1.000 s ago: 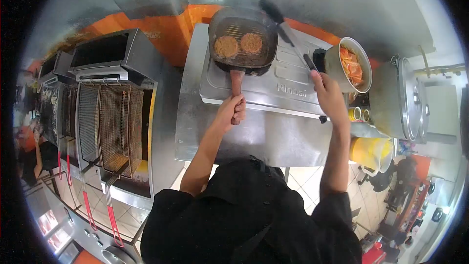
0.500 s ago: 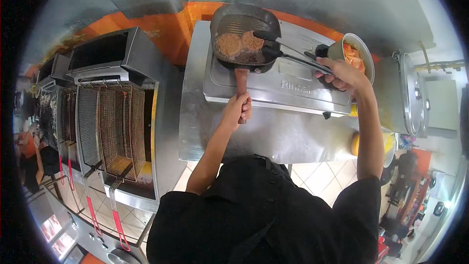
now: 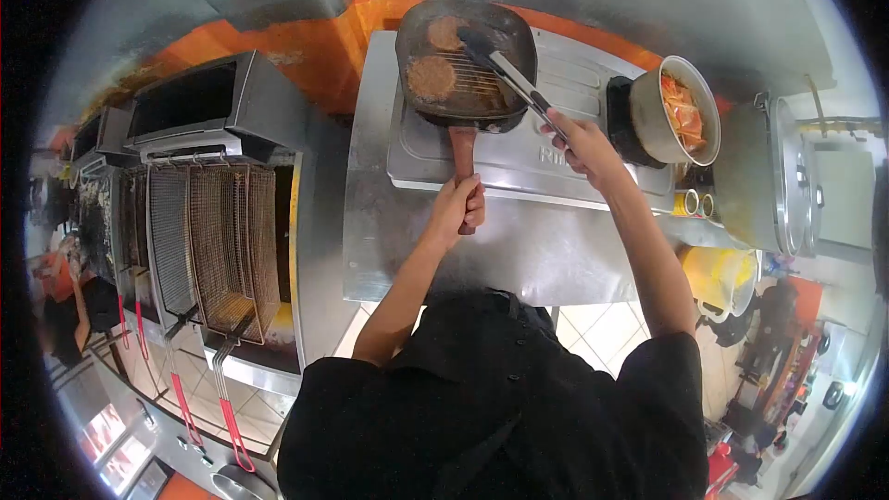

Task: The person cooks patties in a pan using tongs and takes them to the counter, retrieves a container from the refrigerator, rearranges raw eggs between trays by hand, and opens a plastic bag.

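Sleeves (image 3: 657, 361) of black cloth lie nearest, just behind the hands. Below the hands spreads a metal table (image 3: 556, 255). The left hand (image 3: 458, 206) is wrapped around the brown handle (image 3: 464, 150) of a square pan (image 3: 530, 60), which sits on a silver stove (image 3: 426, 162) ahead of that hand. The right hand (image 3: 582, 143) grips tongs (image 3: 519, 83) slanting forward and left over the pan. Near the right hand, to its right, a pot (image 3: 646, 116) holds orange pieces (image 3: 681, 111). Beyond the left hand, 2 patties lie in the pan: a nearer patty (image 3: 431, 79) and a farther patty (image 3: 445, 32). The tong tips meet the farther patty's right edge; whether they pinch it, I cannot tell. Past everything runs an orange wall strip (image 3: 372, 23).
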Motion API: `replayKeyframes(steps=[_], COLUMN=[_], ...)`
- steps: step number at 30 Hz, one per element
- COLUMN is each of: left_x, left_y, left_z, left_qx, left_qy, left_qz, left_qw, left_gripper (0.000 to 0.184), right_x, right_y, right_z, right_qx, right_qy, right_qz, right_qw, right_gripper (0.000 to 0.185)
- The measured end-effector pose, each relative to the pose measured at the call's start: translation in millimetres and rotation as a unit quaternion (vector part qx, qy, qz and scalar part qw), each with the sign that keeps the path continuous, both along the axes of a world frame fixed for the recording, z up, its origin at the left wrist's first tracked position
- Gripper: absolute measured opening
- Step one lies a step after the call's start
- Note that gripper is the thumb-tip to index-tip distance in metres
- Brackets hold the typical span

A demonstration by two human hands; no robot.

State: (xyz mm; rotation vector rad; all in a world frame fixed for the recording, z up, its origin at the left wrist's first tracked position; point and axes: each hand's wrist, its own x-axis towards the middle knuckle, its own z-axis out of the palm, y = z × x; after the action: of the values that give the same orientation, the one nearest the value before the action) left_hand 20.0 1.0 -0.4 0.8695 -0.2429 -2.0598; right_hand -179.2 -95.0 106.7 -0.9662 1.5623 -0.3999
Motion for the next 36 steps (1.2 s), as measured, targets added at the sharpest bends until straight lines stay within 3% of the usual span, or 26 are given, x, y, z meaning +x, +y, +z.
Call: replayKeyframes(steps=[9,12,14,15,17,18,20,21,25,31,33,34,36], left_x=[0.7,1.7,3.4,4.5,6.6,7.1,6.9,6.4,5.8,5.9,6.1,5.9,6.2], left_y=[-0.1,-0.4,-0.6,-1.1,-1.3,-1.4,-0.6,-0.6,0.1,1.3,1.2,1.3,1.2], left_z=[-1.9,-2.6,-4.9,-5.5,-3.5,-1.9,1.9,3.0,-4.4,-2.2,0.1,0.9,1.9], left_qx=[0.004,0.006,0.003,0.000,0.001,0.001,0.004,0.006,-0.004,0.001,0.008,0.010,0.001], left_qy=[0.008,0.009,0.005,0.001,0.000,-0.004,-0.016,-0.028,-0.020,-0.020,-0.020,-0.019,-0.025], left_qz=[0.002,-0.001,-0.002,-0.003,-0.004,-0.005,-0.008,-0.011,-0.005,0.001,0.000,0.001,-0.005], left_qw=[1.000,1.000,1.000,1.000,1.000,1.000,1.000,1.000,1.000,1.000,1.000,1.000,1.000], left_gripper=[0.019,0.019,0.020,0.020,0.020,0.019,0.020,0.020,0.020,0.019,0.019,0.019,0.019], right_x=[32.5,33.5,25.8,24.7,21.7,21.4,20.7,19.2,15.9,12.9,9.8,6.6,-1.4], right_y=[-37.8,-38.1,-29.4,-21.6,-2.1,5.9,20.1,24.8,34.8,43.7,44.8,44.0,43.3], right_z=[-19.4,-25.4,-21.9,-14.3,5.2,12.2,20.9,19.5,14.4,35.3,52.6,59.8,69.0], right_qx=[-0.078,-0.137,-0.300,-0.300,-0.424,-0.424,-0.461,-0.438,-0.424,-0.404,-0.274,-0.272,-0.186], right_qy=[0.014,0.090,0.252,0.253,0.454,0.454,0.527,0.546,0.548,0.497,0.435,0.435,0.336], right_qz=[0.009,0.041,0.098,0.098,0.099,0.101,0.132,0.152,0.177,0.150,0.131,0.132,0.162], right_qw=[0.997,0.986,0.915,0.915,0.777,0.777,0.702,0.697,0.699,0.753,0.848,0.848,0.909], right_gripper=[0.046,0.042,0.038,0.038,0.031,0.031,0.026,0.024,0.026,0.034,0.039,0.039,0.044])
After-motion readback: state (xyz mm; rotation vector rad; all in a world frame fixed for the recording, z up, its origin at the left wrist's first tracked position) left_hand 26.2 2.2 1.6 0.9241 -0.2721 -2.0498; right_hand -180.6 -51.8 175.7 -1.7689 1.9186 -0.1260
